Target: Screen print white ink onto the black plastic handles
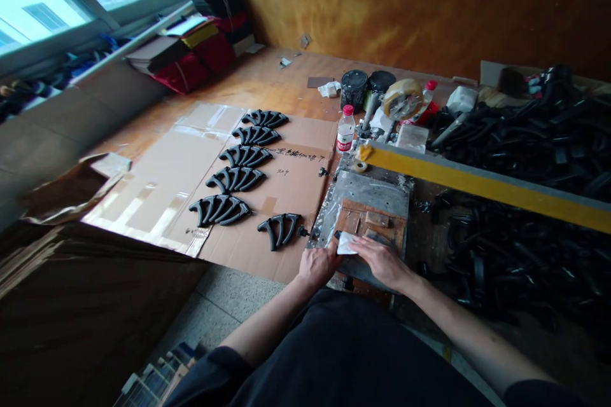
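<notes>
At the near edge of a grey metal plate (377, 187), my left hand (319, 265) is closed round a small black part (338, 234), mostly hidden by the fingers. Pressed against that part is a white cloth (347, 243), pinched under the fingers of my right hand (382, 261). A brown wooden board (351, 213) with small blocks lies just beyond both hands. To the left, several rows of curved black handles (220, 210) rest on flat cardboard (229, 238), and a shorter group of handles (280, 229) sits nearest my left hand.
A bottle with a red cap (345, 130), dark cans (354, 89) and a tape roll (403, 100) stand behind the plate. A yellow-edged bar (491, 184) crosses the right side, with heaps of black parts (539, 140) around it. Stacked folders (191, 54) lie by the window.
</notes>
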Demonstrator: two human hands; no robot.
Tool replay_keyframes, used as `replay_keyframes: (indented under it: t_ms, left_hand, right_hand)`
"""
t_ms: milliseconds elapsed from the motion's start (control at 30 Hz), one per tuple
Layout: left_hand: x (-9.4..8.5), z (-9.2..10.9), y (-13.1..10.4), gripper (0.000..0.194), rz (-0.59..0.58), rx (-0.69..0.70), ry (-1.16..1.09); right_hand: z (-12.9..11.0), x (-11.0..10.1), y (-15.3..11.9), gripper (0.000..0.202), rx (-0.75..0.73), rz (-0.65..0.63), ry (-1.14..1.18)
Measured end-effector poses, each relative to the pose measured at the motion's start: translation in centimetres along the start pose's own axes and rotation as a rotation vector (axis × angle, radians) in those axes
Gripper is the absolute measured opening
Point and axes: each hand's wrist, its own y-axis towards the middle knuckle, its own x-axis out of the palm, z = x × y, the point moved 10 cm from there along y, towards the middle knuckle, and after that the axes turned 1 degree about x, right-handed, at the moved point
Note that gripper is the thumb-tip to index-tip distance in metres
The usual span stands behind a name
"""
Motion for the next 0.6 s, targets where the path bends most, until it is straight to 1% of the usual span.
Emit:
replay_keyframes:
  t_ms: [33, 67, 133, 167, 200, 233, 300, 367, 433, 467, 533, 600]
  left_hand:
    - [-0.1, -0.1, 0.0, 0.048, 0.015, -0.004, 0.006]
    - [-0.3, -0.1, 0.1, 0.047, 0.030, -0.004, 0.013]
    - [-0.7, 0.1, 0.2, 0.047, 0.065, 0.020, 0.031]
    - [-1.0, 0.4, 0.3, 0.047, 0.085, 0.049, 0.039]
    - [-1.3, 0.7, 0.4, 0.048, 0.103, 0.085, 0.047]
    - [-1.7, 1.1, 0.5, 0.049, 0.117, 0.120, 0.055]
    - [-2.5, 1.4, 1.0, 0.052, 0.140, 0.176, 0.067]
    - [-3.9, 1.5, 1.9, 0.055, 0.164, 0.233, 0.059]
    - [-6.1, 1.0, 3.8, 0.055, 0.215, 0.265, 0.000]
    - [-7.7, 0.4, 5.2, 0.052, 0.252, 0.258, -0.070]
    - [-11.5, -1.4, 9.0, 0.041, 0.344, 0.202, -0.256]
    - [-15.4, -2.9, 13.7, 0.032, 0.431, 0.150, -0.415]
  right_hand:
    - [1.3, -1.4, -0.5, 0.038, 0.104, 0.054, 0.100]
    - [2.9, -3.0, -1.0, 0.035, 0.221, 0.144, 0.216]
    - [6.0, -5.8, -2.3, 0.035, 0.435, 0.381, 0.498]
    - [7.2, -6.7, -3.0, 0.038, 0.512, 0.500, 0.650]
    - [8.2, -7.1, -3.7, 0.040, 0.567, 0.599, 0.796]
    - [8.8, -7.1, -4.1, 0.041, 0.606, 0.663, 0.925]
    - [9.2, -6.5, -4.6, 0.040, 0.661, 0.711, 1.101]
    - [9.1, -5.9, -5.0, 0.037, 0.698, 0.716, 1.179]
    - [9.1, -5.5, -5.5, 0.035, 0.718, 0.733, 1.206]
    - [9.2, -5.5, -5.8, 0.034, 0.720, 0.760, 1.211]
    - [9.7, -5.6, -6.6, 0.033, 0.711, 0.833, 1.210]
    - [10.2, -5.6, -7.5, 0.035, 0.688, 0.907, 1.201]
